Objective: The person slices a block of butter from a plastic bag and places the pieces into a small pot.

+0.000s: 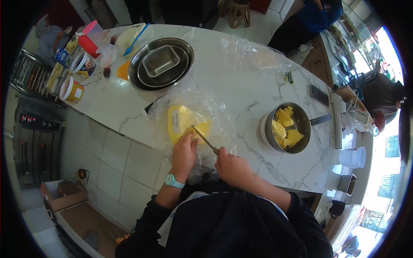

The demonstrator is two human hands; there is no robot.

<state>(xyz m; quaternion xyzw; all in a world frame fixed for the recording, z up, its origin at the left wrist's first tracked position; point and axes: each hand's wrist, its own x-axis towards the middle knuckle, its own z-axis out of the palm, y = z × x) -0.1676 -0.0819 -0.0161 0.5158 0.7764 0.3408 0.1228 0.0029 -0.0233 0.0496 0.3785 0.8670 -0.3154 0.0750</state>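
Observation:
A large yellow block of what looks like butter (189, 114), with a white label on its left part, lies on a spread clear plastic sheet (220, 112) near the table's front edge. My left hand (185, 154), wearing a light blue watch, grips the block's near edge, its fingertips partly hidden. In my right hand (233, 168) is a knife (205, 139), held by its handle. The blade slants up and left onto the block, close to my left fingers. To the right, a saucepan (270, 136) holds several yellow chunks (293, 137).
Nested metal bowls (133, 69) with a rectangular tin (161, 61) stand at the back left. Tubs (72, 90) and a red squeeze bottle (87, 45) crowd the left end. A phone (319, 95) lies beyond the saucepan handle. Another person (305, 21) stands across the table.

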